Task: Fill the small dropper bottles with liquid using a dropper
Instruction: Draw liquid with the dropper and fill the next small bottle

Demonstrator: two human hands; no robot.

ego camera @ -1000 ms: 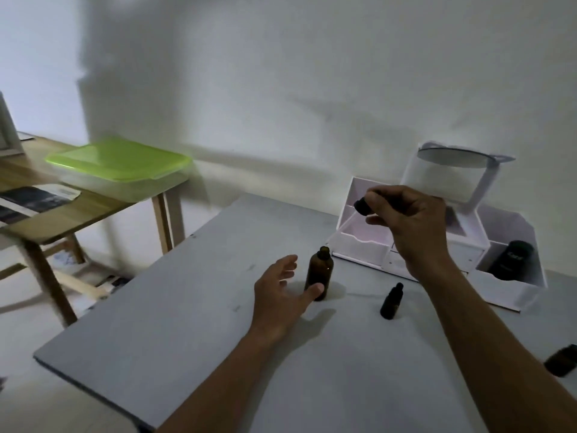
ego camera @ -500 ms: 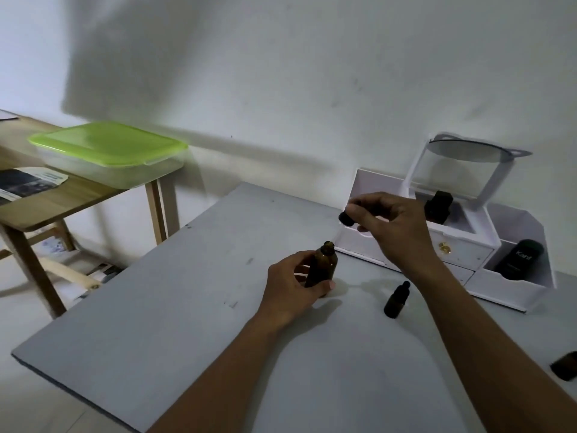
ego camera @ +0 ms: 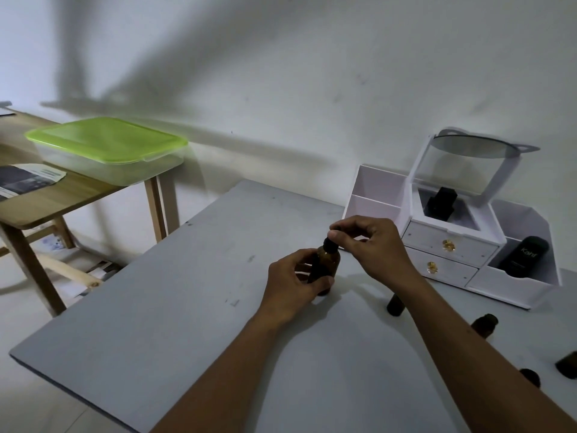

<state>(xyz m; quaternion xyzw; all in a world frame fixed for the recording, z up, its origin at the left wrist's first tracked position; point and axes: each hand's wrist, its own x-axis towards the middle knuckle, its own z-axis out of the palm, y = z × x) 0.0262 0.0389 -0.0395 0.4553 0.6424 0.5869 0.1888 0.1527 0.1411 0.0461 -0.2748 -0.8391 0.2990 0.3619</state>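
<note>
My feed is dim and soft. Broad shadows streak the wall (ego camera: 281, 57) from 10 toward 12 o'clock. Straight lines bow at the edges.

A plain white wall (ego camera: 281, 73) is crossed by broad, soft shadows under dim light. A grey table (ego camera: 156, 307) is set against it, with a wooden table (ego camera: 78, 201) to the left (a green-lidded plastic box (ego camera: 106, 142) is kept on it). A pale floor (ego camera: 18, 354) is seen below.
</note>
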